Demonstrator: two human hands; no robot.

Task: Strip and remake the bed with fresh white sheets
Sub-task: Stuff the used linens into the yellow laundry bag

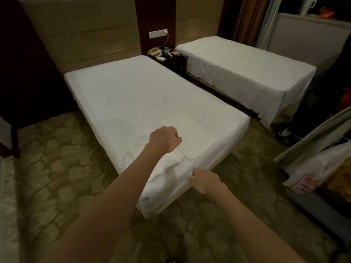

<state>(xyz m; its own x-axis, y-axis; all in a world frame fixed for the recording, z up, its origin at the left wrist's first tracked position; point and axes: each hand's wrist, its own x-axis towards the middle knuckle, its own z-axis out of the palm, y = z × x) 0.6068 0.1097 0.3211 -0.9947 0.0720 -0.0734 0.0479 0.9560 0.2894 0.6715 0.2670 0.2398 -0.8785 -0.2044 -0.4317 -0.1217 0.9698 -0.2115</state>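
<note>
At the foot corner of the near bed [133, 95], a left hand [164, 138], fingers curled, appears to pinch the bunched white sheet [171, 173] while the right hand [204, 182] grips its hanging edge. Fresh sheet spread; corner tucking, pillows and cover seemingly remain.

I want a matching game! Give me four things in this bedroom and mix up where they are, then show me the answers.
Things:
1. near bed
2. far bed
3. telephone
4. left hand

Places:
A. on the nightstand between the beds
B. closed, above the near bed's foot end
C. by the curtain, sheet hanging loose
D. in the middle of the room, sheet smooth on top

Pairs: 1-D, 2-C, 3-A, 4-B
</note>
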